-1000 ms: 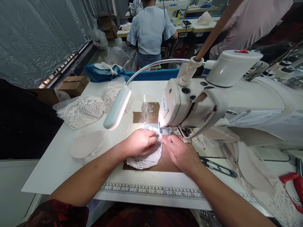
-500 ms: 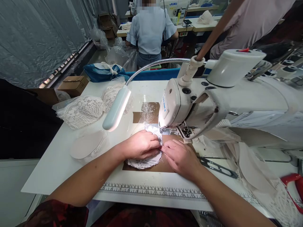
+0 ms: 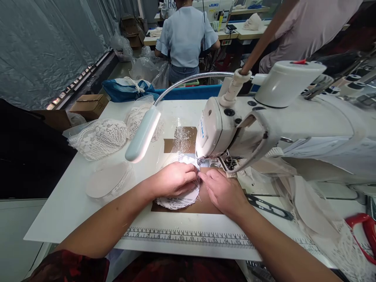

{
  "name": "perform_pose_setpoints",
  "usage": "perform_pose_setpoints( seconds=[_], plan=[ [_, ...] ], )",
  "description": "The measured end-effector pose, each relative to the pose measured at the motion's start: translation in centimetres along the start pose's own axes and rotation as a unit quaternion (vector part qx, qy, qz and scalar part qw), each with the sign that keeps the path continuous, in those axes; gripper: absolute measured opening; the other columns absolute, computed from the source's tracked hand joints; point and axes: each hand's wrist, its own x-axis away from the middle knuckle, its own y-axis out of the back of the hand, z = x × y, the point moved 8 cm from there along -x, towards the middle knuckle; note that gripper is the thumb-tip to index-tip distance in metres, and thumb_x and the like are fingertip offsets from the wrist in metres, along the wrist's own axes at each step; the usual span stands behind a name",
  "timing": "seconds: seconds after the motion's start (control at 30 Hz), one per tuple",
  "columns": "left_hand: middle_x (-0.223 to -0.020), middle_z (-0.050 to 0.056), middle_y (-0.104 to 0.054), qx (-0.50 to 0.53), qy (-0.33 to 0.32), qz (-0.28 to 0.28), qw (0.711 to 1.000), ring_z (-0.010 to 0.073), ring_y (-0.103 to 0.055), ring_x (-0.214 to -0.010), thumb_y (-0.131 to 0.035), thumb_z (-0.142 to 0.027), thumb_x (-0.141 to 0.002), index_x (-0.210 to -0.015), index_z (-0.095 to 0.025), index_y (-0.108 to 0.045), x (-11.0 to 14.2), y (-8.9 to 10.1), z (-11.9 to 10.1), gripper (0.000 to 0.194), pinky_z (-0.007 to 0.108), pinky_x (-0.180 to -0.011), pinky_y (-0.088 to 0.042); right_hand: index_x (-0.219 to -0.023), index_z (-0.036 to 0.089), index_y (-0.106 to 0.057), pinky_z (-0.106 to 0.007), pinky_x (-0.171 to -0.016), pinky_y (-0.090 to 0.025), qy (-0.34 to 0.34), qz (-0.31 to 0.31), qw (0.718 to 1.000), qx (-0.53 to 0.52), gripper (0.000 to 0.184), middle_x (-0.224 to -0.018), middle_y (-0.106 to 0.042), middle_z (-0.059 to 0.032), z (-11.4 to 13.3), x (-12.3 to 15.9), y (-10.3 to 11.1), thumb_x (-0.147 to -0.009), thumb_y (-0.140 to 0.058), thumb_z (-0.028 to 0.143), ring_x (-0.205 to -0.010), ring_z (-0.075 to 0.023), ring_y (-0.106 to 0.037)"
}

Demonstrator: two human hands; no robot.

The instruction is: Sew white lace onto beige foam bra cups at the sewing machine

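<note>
A white lace-covered cup piece (image 3: 177, 202) lies beneath the needle end of the white sewing machine (image 3: 210, 125). My left hand (image 3: 178, 179) rests over it, fingers curled and pressed onto the lace. At the right edge of the cup piece, my right hand (image 3: 221, 191) is closed, thumb and index finger pinching the border just in front of the presser foot. The fingertips of both hands nearly meet there. My left hand hides the middle of the piece.
Left on the table lie lace cups (image 3: 101, 137) and a beige cup pad (image 3: 104, 181). A lamp (image 3: 142, 135) overhangs the work. To the right are a dark slotted strip (image 3: 270, 206), more lace pieces (image 3: 315, 211) and red-handled scissors (image 3: 362, 227). A person (image 3: 185, 37) sits ahead.
My right hand has slid slightly forward along the cup piece's edge, toward the presser foot. The left hand stays nearly in place, and the whole view shifts slightly left.
</note>
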Motion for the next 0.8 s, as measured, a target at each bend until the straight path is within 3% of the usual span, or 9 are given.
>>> perform_pose_setpoints(
  seconds=[0.2,0.5,0.8],
  plan=[
    [-0.121,0.016,-0.061,0.003,0.027,-0.046,0.999,0.0249,-0.061,-0.107,-0.039,-0.024,-0.095,-0.113,-0.01,-0.058,0.14,0.13,0.28,0.03,0.038,-0.088,-0.053,-0.101,0.017,-0.07,-0.029,-0.056,-0.03,-0.009,-0.014,0.999,0.03,0.032,-0.076,-0.063,-0.0052,0.19,-0.07,0.14,-0.082,-0.046,0.008,-0.069,-0.0165,-0.052],
    [-0.121,0.017,-0.062,-0.042,0.032,-0.097,0.994,0.0264,-0.062,-0.106,-0.041,-0.024,-0.094,-0.118,-0.006,-0.059,-0.11,-0.45,0.54,0.035,0.039,-0.088,-0.055,-0.108,0.018,-0.069,-0.027,-0.051,-0.026,-0.032,-0.02,0.998,0.055,0.039,-0.076,-0.063,-0.0049,-0.07,-0.36,0.08,-0.078,-0.047,0.005,-0.062,-0.0146,-0.05],
    [-0.121,0.017,-0.062,-0.069,0.018,-0.079,0.994,0.0257,-0.06,-0.101,-0.043,-0.023,-0.095,-0.114,-0.007,-0.063,-0.2,-0.16,0.68,0.032,0.04,-0.084,-0.054,-0.111,0.02,-0.069,-0.026,-0.052,-0.028,-0.058,0.018,0.997,0.052,0.038,-0.079,-0.064,-0.0052,-0.55,-0.48,-0.49,-0.083,-0.046,0.009,-0.066,-0.0143,-0.053]
  ],
)
